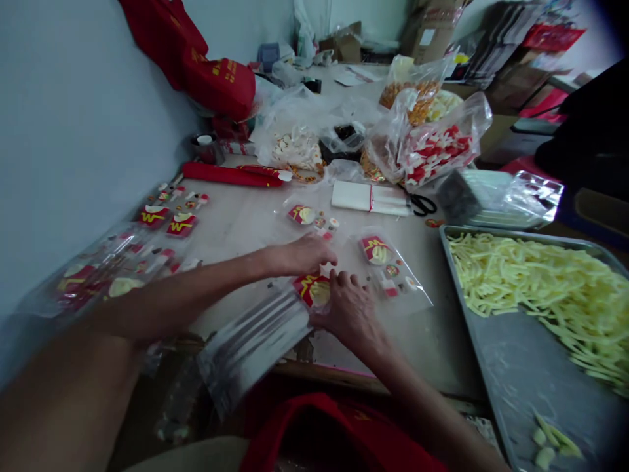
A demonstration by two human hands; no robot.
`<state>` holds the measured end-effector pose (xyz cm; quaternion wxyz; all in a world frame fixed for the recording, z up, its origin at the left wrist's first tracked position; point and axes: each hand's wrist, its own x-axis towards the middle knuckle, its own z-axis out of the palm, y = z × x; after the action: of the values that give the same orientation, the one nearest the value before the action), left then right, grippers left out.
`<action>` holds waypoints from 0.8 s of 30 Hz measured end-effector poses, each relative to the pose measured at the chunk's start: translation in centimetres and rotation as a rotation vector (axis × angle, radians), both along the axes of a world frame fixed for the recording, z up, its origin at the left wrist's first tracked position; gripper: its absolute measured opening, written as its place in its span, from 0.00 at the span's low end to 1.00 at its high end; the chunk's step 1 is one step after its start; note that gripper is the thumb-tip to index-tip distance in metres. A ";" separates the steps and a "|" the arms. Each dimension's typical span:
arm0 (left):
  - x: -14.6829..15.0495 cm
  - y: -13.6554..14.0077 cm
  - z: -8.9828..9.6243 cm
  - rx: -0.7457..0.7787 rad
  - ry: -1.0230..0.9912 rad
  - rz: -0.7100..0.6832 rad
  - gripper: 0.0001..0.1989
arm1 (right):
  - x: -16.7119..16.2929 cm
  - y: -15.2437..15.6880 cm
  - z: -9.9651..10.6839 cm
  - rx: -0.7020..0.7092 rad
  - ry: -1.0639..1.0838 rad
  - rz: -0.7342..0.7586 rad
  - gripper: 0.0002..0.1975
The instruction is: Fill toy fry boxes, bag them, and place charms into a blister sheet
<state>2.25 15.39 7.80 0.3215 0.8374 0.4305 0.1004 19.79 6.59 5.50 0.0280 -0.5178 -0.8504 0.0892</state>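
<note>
Over the table's middle, my left hand (pixel 308 254) has its fingers closed in a pinch; what they hold is too small or hidden to tell. Close beside it, my right hand (pixel 351 307) is closed at the edge of a red miniature fries box (pixel 310 288) with a yellow W. A clear plastic bag (pixel 260 341) extends from this box over the table's front edge. Flat clear bags on either side hold another red fries box (pixel 377 250), with small white and red pieces beside it, and a similar fries box (pixel 301 214) farther back.
Filled clear bags (pixel 122 262) lie at left. A metal tray (pixel 491 367) of pale fry-shaped pieces (pixel 540 275) stands at right. Black-handled scissors (pixel 423 204), a white bundle (pixel 368 196) and bags of small red-and-white pieces (pixel 439 154) lie behind.
</note>
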 end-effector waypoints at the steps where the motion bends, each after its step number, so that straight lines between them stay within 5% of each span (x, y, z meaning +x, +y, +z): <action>1: -0.4 -1.1 -0.6 0.136 0.032 0.062 0.17 | -0.7 0.2 -0.7 -0.007 0.002 -0.036 0.42; 4: -1.9 -4.8 -2.5 0.392 0.103 0.303 0.15 | -1.2 0.6 -2.1 0.002 0.016 -0.081 0.44; 7: -2.7 -7.6 -4.0 0.413 0.124 0.427 0.22 | 0.5 -0.1 -2.6 0.037 0.035 -0.043 0.50; 10: -2.1 -8.0 -4.7 0.367 0.179 0.389 0.25 | 2.7 -1.4 -2.7 0.071 0.007 -0.066 0.49; 16: 0.4 -6.1 -3.1 0.301 0.533 0.276 0.11 | 3.1 -2.1 -3.6 0.059 0.024 -0.157 0.43; 24: 1.8 -5.9 -2.9 0.375 0.616 0.379 0.09 | 3.0 -1.7 -3.2 0.010 0.095 -0.158 0.44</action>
<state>4.08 9.53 4.87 -0.0050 0.7781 0.6277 -0.0209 22.75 4.94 2.31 0.0780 -0.5784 -0.8049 0.1071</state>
